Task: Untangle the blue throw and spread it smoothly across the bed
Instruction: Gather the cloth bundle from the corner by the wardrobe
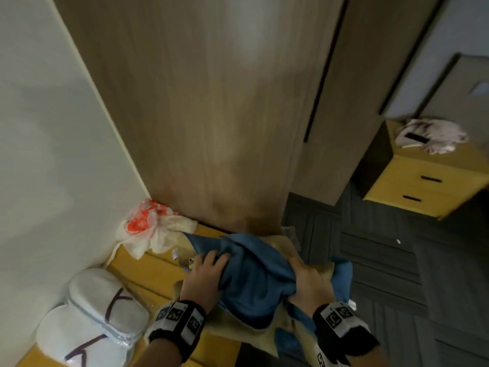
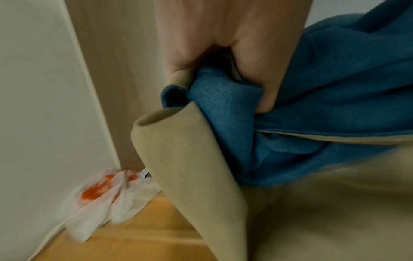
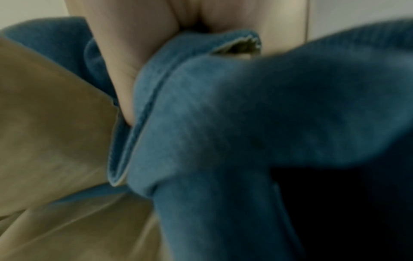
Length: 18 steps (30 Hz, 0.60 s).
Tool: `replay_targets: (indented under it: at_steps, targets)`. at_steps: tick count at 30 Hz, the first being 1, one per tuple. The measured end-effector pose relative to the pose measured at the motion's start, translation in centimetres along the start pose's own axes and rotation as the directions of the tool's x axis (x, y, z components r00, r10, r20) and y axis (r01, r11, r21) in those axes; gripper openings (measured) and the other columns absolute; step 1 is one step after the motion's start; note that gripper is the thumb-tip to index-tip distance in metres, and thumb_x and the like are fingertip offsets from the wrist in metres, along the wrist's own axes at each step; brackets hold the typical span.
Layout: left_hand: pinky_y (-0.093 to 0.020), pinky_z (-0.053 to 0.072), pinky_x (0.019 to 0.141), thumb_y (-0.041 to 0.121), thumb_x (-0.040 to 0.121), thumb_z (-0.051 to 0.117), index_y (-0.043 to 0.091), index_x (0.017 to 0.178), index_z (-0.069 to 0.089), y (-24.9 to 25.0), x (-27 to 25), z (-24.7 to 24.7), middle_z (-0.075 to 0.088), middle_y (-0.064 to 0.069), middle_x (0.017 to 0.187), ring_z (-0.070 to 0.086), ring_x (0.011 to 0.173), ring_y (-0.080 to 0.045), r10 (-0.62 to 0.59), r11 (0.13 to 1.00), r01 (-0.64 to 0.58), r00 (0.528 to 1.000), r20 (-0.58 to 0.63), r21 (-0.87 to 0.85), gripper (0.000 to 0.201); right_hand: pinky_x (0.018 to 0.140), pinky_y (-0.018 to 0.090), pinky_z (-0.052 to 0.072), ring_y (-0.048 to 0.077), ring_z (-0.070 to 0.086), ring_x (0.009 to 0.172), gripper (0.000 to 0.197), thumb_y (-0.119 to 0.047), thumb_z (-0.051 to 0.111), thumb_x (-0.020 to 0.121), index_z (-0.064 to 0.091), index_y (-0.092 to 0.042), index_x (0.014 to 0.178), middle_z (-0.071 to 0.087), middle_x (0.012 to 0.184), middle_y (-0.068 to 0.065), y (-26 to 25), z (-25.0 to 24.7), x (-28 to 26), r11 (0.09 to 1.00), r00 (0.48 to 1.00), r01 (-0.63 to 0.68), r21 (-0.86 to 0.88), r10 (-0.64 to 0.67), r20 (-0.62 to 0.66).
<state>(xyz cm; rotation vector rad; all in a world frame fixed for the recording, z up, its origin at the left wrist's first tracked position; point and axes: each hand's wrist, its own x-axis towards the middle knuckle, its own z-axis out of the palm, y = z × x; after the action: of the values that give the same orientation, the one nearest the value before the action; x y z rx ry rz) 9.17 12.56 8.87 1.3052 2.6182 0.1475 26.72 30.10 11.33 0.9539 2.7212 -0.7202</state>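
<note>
The blue throw point(image 1: 254, 276), tan on its other side, lies bunched at the corner of the yellow wooden bed platform point(image 1: 158, 263). My left hand point(image 1: 203, 274) grips a fold on its left side; up close the curled fingers point(image 2: 252, 70) clamp blue and tan cloth point(image 2: 223, 109). On the right, my right hand point(image 1: 307, 282) grips another bunch of the throw. In the right wrist view its fingers point(image 3: 125, 67) close round a hemmed blue edge point(image 3: 201, 106). Part of the throw hangs over the platform's edge toward the floor.
A white and orange plastic bag point(image 1: 148, 223) lies in the corner by the white wall point(image 1: 53, 128). White slippers point(image 1: 100, 308) sit at the lower left. A tall wooden wardrobe point(image 1: 211, 102) stands behind, and a yellow drawer unit point(image 1: 423, 181) with pale cloth on top is right.
</note>
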Motion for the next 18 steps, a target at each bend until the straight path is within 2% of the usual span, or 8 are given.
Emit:
replay_targets:
  at_steps: [5,8,14,18]
  targets:
    - [-0.039,0.045,0.1,0.03,0.085,0.054,0.035,0.141,0.022,11.7,0.4,-0.3,0.03,0.005,0.144,0.027,0.133,-0.024,0.149,0.989,-0.149,0.989,-0.005,0.01,0.065,0.08,0.041,0.053,0.022,0.065,0.089,0.043,-0.038,0.055,0.078,0.04,-0.032,0.118,0.067,0.099,-0.002,8.9,-4.1,-7.7,0.984,0.987,-0.134,0.116,0.143,-0.077]
    - [-0.037,0.044,0.102,0.034,0.081,0.06,0.036,0.141,0.021,19.7,0.6,0.2,0.03,0.007,0.144,0.027,0.133,-0.023,0.258,0.966,-0.258,0.966,0.027,0.023,0.071,0.077,0.038,0.054,0.022,0.065,0.089,0.053,-0.038,0.058,0.073,0.034,-0.034,0.12,0.066,0.099,-0.002,15.3,-6.0,-12.6,0.964,0.965,-0.232,0.128,0.245,-0.094]
    - [-0.033,0.05,0.092,0.026,0.079,0.063,0.034,0.141,0.023,36.2,0.9,2.2,0.03,0.008,0.142,0.028,0.131,-0.021,0.466,0.881,-0.471,0.879,0.099,0.04,0.074,0.075,0.037,0.054,0.021,0.066,0.086,0.042,-0.04,0.056,0.073,0.037,-0.033,0.109,0.066,0.096,-0.003,27.8,-9.1,-22.0,0.879,0.875,-0.411,0.24,0.454,-0.166]
    - [-0.033,0.049,0.091,0.024,0.077,0.066,0.034,0.14,0.026,46.5,1.6,4.0,0.033,0.009,0.141,0.032,0.128,-0.021,0.604,0.789,-0.613,0.784,0.144,0.03,0.076,0.074,0.035,0.053,0.024,0.065,0.086,0.039,-0.04,0.057,0.071,0.037,-0.033,0.104,0.065,0.095,-0.002,35.0,-10.4,-27.5,0.786,0.779,-0.52,0.335,0.597,-0.192]
